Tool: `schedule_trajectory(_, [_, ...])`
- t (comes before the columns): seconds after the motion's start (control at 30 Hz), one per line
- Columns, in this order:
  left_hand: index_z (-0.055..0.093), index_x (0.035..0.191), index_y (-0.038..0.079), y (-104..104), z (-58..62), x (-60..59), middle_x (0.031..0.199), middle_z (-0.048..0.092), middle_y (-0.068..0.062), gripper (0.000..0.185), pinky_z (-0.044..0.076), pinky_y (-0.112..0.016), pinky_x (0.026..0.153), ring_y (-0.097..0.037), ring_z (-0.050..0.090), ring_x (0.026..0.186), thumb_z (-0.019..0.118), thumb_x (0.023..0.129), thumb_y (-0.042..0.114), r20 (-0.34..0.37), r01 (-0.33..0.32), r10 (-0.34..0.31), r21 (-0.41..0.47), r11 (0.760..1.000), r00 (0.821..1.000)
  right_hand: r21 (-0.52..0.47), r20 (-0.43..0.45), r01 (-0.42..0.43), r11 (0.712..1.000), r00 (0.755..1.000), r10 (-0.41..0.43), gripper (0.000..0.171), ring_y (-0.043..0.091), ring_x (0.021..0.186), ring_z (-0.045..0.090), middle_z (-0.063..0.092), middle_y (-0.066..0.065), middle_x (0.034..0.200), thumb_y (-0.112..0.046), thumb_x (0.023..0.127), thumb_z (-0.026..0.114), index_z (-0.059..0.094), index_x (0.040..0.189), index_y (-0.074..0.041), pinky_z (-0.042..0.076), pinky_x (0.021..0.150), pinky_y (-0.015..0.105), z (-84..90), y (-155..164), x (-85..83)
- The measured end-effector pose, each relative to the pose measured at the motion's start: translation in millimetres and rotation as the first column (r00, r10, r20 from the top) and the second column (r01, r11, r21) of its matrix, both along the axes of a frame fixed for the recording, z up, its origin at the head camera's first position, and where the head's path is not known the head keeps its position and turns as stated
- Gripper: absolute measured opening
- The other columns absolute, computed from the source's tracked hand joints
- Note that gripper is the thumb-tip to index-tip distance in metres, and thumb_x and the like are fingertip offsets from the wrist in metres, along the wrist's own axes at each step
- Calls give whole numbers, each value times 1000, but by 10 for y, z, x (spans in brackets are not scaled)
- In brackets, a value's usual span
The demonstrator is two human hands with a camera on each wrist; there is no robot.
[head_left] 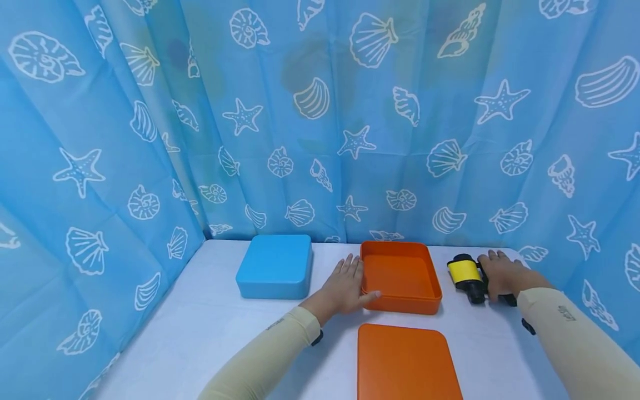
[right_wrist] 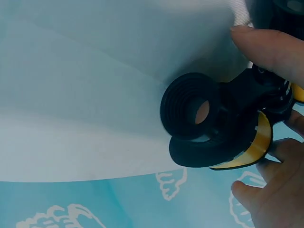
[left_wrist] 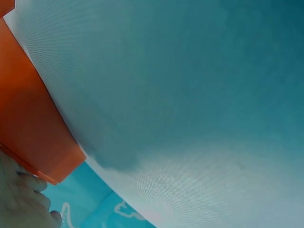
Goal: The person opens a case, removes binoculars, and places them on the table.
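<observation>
My left hand [head_left: 342, 288] lies along the left wall of a lidless orange box [head_left: 402, 305]. Its fingers are straight and touch the rim, with the thumb over the near left corner. In the left wrist view, fingertips [left_wrist: 33, 190] show at the edge of the box wall [left_wrist: 35, 114]. To the right of the box, my right hand [head_left: 502, 272] grips black and yellow binoculars [head_left: 464, 271]. The right wrist view has the thumb on one side of the binoculars [right_wrist: 223, 123] and fingers on the other; the hand hides part of them in the head view.
An orange square lid [head_left: 407, 364] lies flat in front of the box. A closed light-blue box [head_left: 274, 262] stands to the left of my left hand. The white table [head_left: 210, 328] ends at a blue curtain [head_left: 320, 139] with white shells, behind and at the sides.
</observation>
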State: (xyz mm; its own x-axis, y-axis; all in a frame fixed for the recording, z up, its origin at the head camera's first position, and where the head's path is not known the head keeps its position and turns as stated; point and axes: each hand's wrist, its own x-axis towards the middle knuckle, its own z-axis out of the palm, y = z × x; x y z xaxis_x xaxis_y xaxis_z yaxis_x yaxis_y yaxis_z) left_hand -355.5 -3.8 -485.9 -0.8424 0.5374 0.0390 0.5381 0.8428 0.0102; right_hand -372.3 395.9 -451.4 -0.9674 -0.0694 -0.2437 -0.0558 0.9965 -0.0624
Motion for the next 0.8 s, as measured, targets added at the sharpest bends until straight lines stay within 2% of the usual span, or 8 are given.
schedule_trajectory(0.2, [15,156,5,-6,26,16,161,15,-9,107,6,-43,116,-27,7,148,11,83,83,3,-2,2,0,1000,1000,5,30,17,1000,999,-17,106,63,130,12,19,45,142,-16,56,94,33,138,16,19,98,75,57,-43,11])
schedule_trajectory(0.47, [14,156,7,4,43,21,161,14,-9,107,7,-44,117,-27,6,148,12,83,84,17,-13,13,-12,1000,1000,2,18,29,1000,999,-29,107,63,130,10,16,43,144,-10,58,92,31,143,12,20,96,76,55,-86,91])
schedule_trajectory(0.67, [15,157,11,-20,131,8,161,17,-5,105,8,-47,116,-26,10,147,19,82,85,68,-29,29,-13,1000,997,41,23,18,999,1000,-19,84,63,131,12,16,43,144,4,75,76,29,145,12,20,98,75,151,-238,128])
schedule_trajectory(0.8, [17,157,13,-147,219,-26,160,21,-4,96,11,-46,116,-25,16,146,27,88,79,97,-51,51,-4,999,994,48,-36,-48,998,998,49,69,59,131,22,27,39,144,5,84,68,34,144,10,23,100,70,255,-457,101])
